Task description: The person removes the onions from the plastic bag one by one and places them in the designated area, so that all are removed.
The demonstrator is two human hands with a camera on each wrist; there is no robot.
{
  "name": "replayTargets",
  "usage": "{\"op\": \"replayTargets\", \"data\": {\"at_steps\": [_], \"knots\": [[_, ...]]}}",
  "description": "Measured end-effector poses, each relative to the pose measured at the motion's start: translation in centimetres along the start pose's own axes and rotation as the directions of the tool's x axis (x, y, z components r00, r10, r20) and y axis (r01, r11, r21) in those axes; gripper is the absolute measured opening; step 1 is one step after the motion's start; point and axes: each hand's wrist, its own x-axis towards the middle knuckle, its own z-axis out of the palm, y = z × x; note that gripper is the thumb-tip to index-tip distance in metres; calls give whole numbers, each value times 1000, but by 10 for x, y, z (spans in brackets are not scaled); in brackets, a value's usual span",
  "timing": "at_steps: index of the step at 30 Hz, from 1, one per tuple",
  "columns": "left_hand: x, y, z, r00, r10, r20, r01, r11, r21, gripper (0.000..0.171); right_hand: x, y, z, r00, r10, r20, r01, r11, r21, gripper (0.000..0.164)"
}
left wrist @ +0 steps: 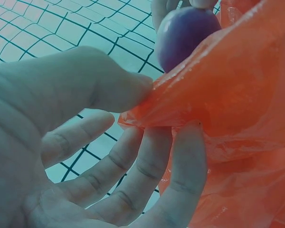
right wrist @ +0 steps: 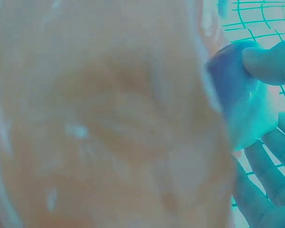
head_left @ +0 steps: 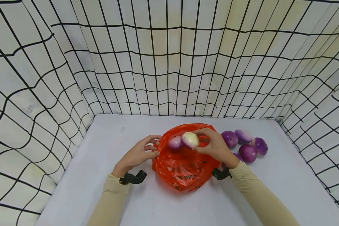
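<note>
A red plastic bag with dark print lies mouth-up in the middle of the table. My left hand holds its left rim, thumb on one side and fingertips on the other, as the left wrist view shows. Over the bag's mouth my right hand grips a pale-and-purple onion between thumb and fingers. Just left of that onion, another purple onion shows within the bag's mouth. In the right wrist view the bag fills most of the picture and partly hides the gripped onion.
Several purple onions lie loose on the white table to the right of the bag, some partly behind my right wrist. A black wire grid encloses the table at the back and both sides.
</note>
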Motion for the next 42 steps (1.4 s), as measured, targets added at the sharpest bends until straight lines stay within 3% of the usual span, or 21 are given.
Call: {"op": "replayTargets", "data": {"at_steps": [12, 21, 27, 33, 39, 42], "knots": [[1, 0, 0, 1000, 8, -1, -8, 1000, 5, 58, -18, -1, -31, 995, 72, -67, -77, 994, -82, 60], [1, 0, -1, 1000, 4, -7, -4, 1000, 16, 59, -36, 8, -58, 990, 90, -105, -88, 996, 27, 61], [2, -1, -1, 1000, 9, -1, -9, 1000, 17, 59, -49, 14, -77, 981, 119, -154, -131, 989, -71, 62], [1, -2, -2, 1000, 0, -15, 0, 1000, 23, 58, -59, 18, -91, 972, 154, -175, -163, 986, -38, 63], [1, -1, -2, 1000, -3, -18, 4, 999, 35, 59, -73, 23, -105, 960, 144, -238, -181, 973, -140, 61], [1, -1, -1, 1000, -2, -18, 3, 999, 36, 59, -79, 26, -113, 952, 157, -261, -198, 970, -138, 62]]}}
